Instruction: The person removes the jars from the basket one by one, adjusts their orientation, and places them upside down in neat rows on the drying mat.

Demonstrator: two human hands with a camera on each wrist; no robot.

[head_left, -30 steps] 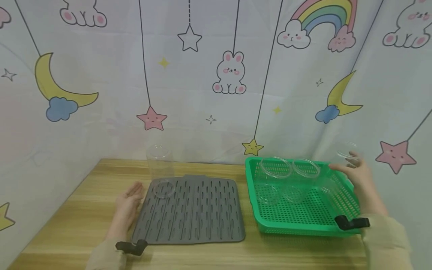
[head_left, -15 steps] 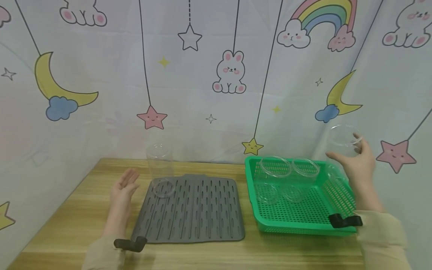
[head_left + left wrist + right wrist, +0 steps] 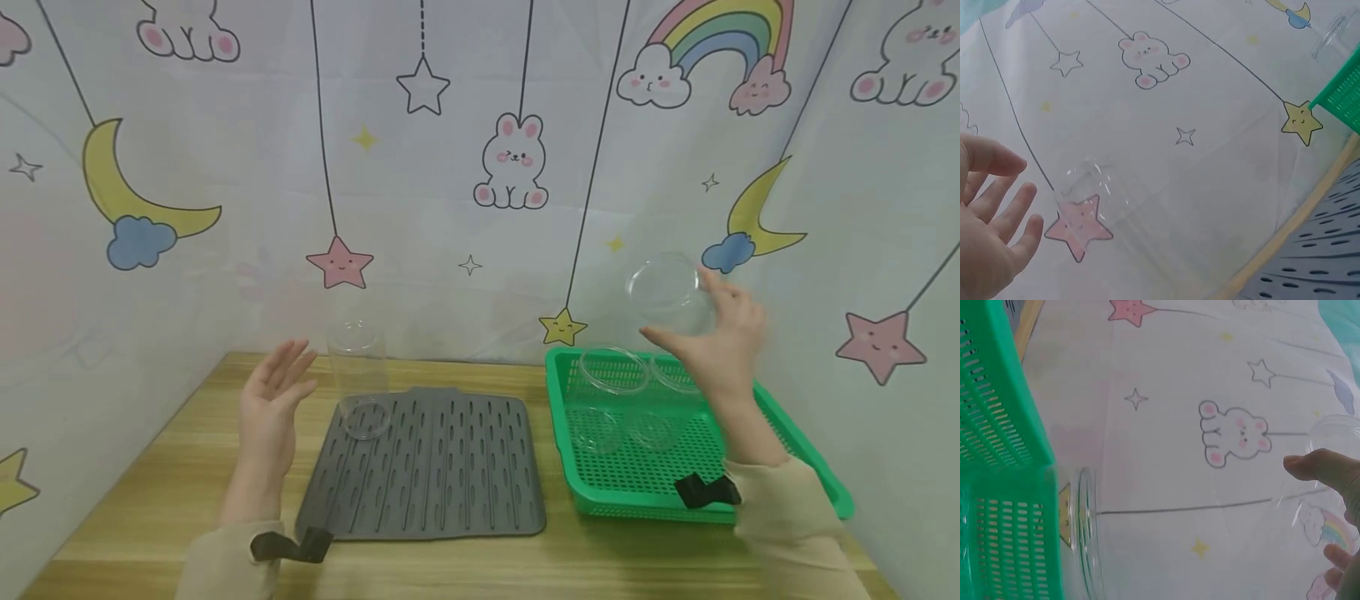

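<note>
My right hand [image 3: 720, 350] holds a clear cup [image 3: 663, 292] in the air above the back of the green basket, thumb on one side and fingers on the other. In the right wrist view its thumb [image 3: 1316, 467] lies against the see-through wall. Two more clear cups [image 3: 613, 372] stand in the basket [image 3: 637, 504]; the right-hand one is partly behind my right hand. A tall clear cup [image 3: 358, 375] stands at the back left of the grey drying mat [image 3: 450, 475]. Left of it my left hand [image 3: 273, 392] is raised, holding nothing, fingers loosely bent and apart from the cup.
A wooden table [image 3: 165, 475] carries the mat and, to its right, the basket. Behind them hangs a white cloth [image 3: 450, 183] printed with rabbits, stars and moons. The basket's rim stands up between its inside and the mat.
My right hand has lifted the clear cup out of the basket's right side and carried it up and left. My left hand has risen slightly, moving left a little, beside the mat.
</note>
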